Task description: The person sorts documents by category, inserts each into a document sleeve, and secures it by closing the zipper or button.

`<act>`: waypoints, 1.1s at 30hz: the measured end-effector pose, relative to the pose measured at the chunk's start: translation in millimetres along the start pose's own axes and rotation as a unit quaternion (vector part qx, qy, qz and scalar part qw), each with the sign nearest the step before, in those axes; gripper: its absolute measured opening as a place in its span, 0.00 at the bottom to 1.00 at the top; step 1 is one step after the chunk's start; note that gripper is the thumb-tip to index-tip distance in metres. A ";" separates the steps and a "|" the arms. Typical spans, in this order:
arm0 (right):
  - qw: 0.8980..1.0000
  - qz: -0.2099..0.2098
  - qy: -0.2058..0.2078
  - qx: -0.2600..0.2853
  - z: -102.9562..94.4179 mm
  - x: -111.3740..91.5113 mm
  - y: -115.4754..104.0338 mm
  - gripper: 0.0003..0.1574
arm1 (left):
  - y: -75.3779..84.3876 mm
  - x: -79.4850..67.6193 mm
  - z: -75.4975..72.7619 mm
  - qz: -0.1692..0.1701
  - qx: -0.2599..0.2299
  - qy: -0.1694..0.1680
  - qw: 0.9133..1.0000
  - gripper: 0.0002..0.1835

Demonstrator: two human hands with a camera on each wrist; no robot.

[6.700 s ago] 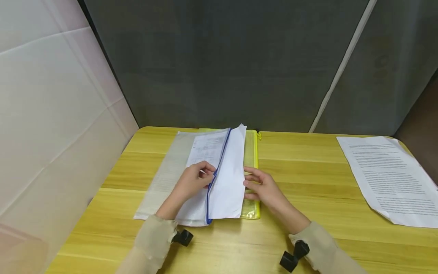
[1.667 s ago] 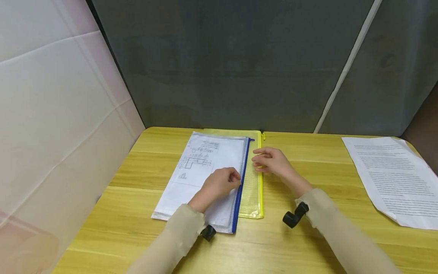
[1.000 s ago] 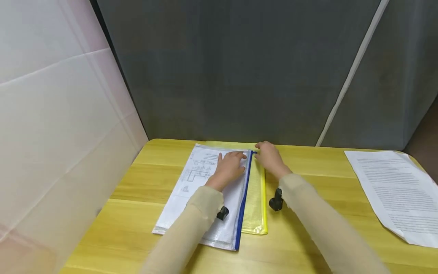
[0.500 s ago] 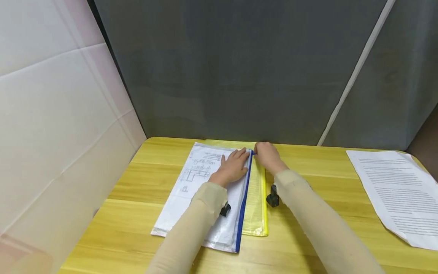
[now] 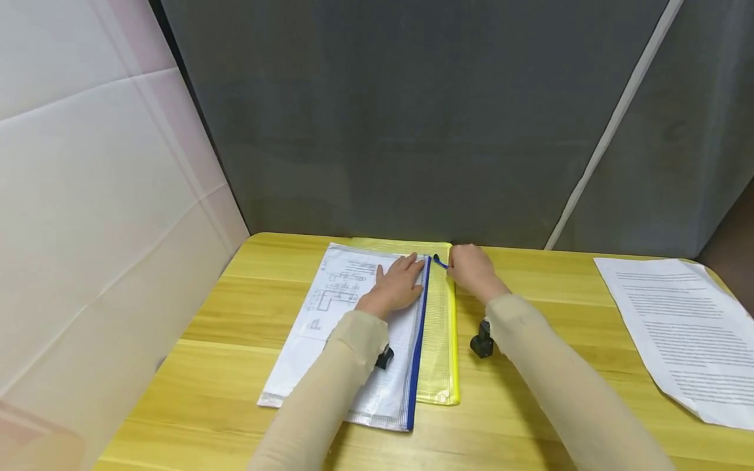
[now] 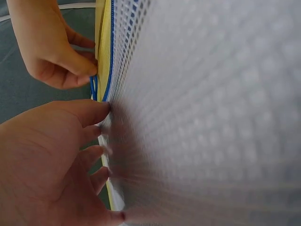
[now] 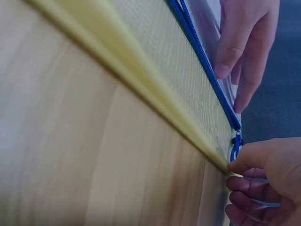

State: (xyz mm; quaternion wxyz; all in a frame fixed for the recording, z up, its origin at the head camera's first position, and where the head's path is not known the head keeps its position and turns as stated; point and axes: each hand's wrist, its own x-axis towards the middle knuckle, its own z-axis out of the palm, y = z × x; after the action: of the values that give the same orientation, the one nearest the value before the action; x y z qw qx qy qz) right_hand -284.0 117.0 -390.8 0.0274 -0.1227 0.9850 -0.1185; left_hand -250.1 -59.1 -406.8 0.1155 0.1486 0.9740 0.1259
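A clear mesh zip document bag (image 5: pixel 306 347) with a blue zip edge (image 5: pixel 415 379) lies on the table, a sheet with line drawings showing through it. My left hand (image 5: pixel 396 288) rests on its upper right part, fingers spread and fairly straight. My right hand (image 5: pixel 473 269) pinches the blue pull loop (image 5: pixel 440 261) at the top corner of the zip, drawing it out to the right. In the right wrist view the blue loop (image 7: pixel 234 151) runs into the thumb and fingertips. Partly under the clear bag is a yellow mesh zip bag (image 5: pixel 438 347).
A printed sheet (image 5: pixel 677 327) lies at the right side of the wooden table (image 5: pixel 194 373). A dark grey partition (image 5: pixel 412 131) stands along the back edge, and a white panel (image 5: pixel 106 196) rises at the left.
The white paper that stuck out past the blue zip is now inside the bag. My left hand has moved up the bag and flattened; my right hand has taken the pull loop and moved slightly right.
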 end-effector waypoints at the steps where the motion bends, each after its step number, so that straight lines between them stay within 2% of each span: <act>1: 1.000 -0.001 0.000 0.000 -0.3 -1.1 0.7 0.07 | -0.2 0.1 -0.3 -0.003 0.003 -0.002 1.000 0.32; 6: 1.000 -0.005 0.003 0.009 0.4 -5.5 -1.1 0.06 | -0.2 -2.1 -2.2 -0.011 0.002 -0.013 1.000 0.31; 9: 1.000 -0.011 0.011 0.018 0.2 -5.2 -4.4 0.13 | -0.8 -1.9 -1.4 -0.009 -0.006 -0.016 1.000 0.31; 15: 0.996 -0.080 0.023 -0.002 2.8 2.8 -2.7 0.24 | 3.3 -2.1 0.2 0.002 -0.009 -0.016 1.000 0.31; 22: 0.991 -0.105 0.062 -0.046 6.7 8.1 14.5 0.11 | 11.0 1.7 1.4 0.002 0.005 -0.021 1.000 0.31; 28: 0.992 -0.085 0.065 -0.070 -0.1 0.7 23.5 0.10 | 13.7 4.8 -3.6 -0.001 0.011 -0.023 1.000 0.31; 33: 0.992 -0.082 0.064 -0.076 -4.3 -7.1 25.7 0.09 | 9.4 9.2 -5.9 -0.005 0.013 -0.029 0.999 0.31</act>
State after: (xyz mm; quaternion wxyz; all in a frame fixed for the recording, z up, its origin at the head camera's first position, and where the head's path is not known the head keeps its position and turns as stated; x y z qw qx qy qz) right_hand -283.5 143.9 -392.6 -0.0547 -0.1973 0.9774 -0.0531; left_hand -257.8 -48.7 -400.3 0.1428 0.1485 0.9725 0.1084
